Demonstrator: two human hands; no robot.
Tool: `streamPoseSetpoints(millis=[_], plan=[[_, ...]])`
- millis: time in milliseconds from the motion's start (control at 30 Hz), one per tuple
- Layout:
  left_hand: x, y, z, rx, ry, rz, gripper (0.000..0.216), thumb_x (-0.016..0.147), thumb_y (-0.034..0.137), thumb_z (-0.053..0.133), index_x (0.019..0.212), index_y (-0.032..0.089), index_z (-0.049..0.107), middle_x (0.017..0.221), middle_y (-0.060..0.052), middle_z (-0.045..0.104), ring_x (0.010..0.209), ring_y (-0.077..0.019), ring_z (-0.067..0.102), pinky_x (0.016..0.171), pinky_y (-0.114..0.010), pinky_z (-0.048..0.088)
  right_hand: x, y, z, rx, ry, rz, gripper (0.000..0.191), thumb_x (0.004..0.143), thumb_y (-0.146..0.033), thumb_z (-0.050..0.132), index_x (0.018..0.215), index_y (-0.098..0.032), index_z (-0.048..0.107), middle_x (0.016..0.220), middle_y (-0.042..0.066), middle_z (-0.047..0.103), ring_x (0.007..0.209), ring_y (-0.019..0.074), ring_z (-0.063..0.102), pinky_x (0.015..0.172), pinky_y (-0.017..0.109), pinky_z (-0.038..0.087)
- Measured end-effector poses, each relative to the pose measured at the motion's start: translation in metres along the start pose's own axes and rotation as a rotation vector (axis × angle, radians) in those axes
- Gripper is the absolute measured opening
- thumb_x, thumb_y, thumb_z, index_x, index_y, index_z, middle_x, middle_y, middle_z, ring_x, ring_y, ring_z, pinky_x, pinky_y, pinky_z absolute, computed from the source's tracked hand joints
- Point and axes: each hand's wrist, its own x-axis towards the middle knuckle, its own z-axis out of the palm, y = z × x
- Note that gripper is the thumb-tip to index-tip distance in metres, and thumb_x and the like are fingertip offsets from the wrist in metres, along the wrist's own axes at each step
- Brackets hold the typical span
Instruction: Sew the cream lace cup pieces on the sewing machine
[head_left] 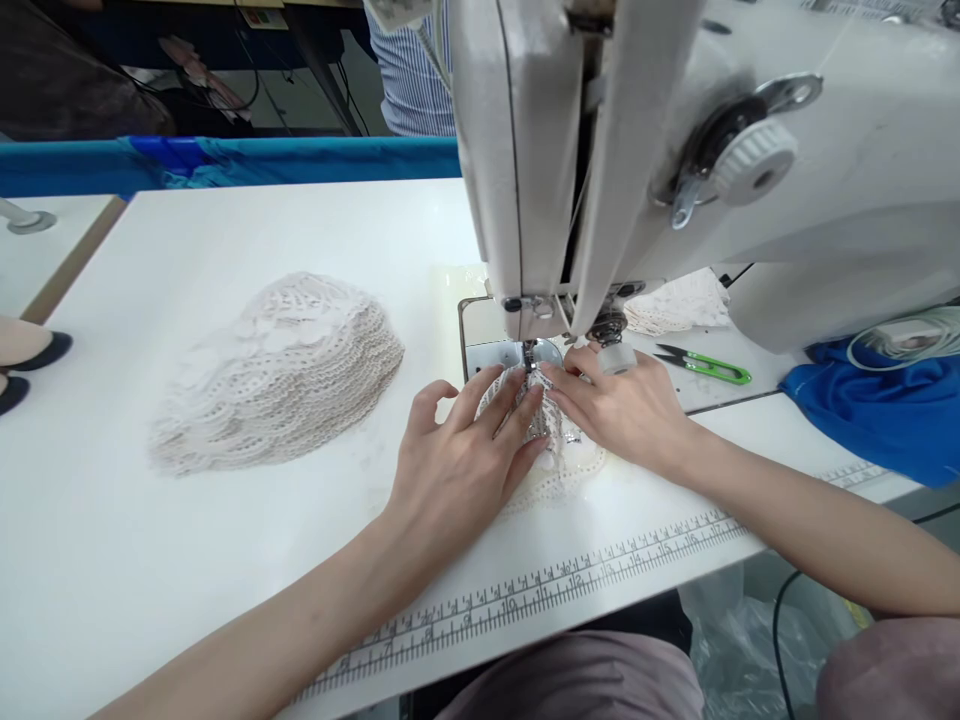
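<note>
Left hand (465, 455): flat, palm down, fingers spread forward.
Right hand (626, 412): palm down, fingers pointing left, beside the left fingertips.

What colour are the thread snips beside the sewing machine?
The thread snips are bright green with dark blades; head view.

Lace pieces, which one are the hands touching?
The single lace piece under the sewing machine needle: the left hand and right hand both press on it. The lace stack to the left and the lace scrap behind the machine lie untouched.
</note>
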Motion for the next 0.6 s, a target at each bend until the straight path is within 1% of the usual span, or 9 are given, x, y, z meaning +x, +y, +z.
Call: streamPoseSetpoints(millis=[167,367,600], plan=[[0.0002,0.0009,0.0001,-0.004,0.011,-0.013,0.034,0.095,0.032,0.047,0.125,0.018,0.057,0.125,-0.008,0.062,0.120,-0.0253,0.054,0.088,-0.044,0.034,-0.0012,0.0003,0.0010,-0.012,0.029,-0.008,0.033,0.099,-0.027,0.038,0.115,-0.020,0.065,0.100,0.007,0.068,0.075,0.0163,0.053,0.059,0.031,0.026],[0.0020,0.0014,-0.0017,-0.052,-0.027,-0.026,0.035,0.095,0.031,0.046,0.126,0.018,0.056,0.126,-0.010,0.061,0.121,-0.0267,0.053,0.088,-0.046,0.036,0.0005,0.0008,0.0005,-0.011,0.006,-0.004,0.032,0.098,-0.027,0.039,0.115,-0.020,0.065,0.097,0.007,0.068,0.074,0.0168,0.055,0.062,0.032,0.029],[0.0055,-0.0019,-0.0004,-0.070,-0.016,-0.034,0.034,0.095,0.032,0.046,0.125,0.019,0.056,0.127,-0.010,0.060,0.119,-0.0270,0.053,0.087,-0.046,0.037,0.0019,0.0025,0.0016,-0.010,-0.009,0.007,0.033,0.099,-0.026,0.038,0.121,-0.020,0.062,0.102,0.010,0.067,0.078,0.0188,0.056,0.067,0.034,0.034]])
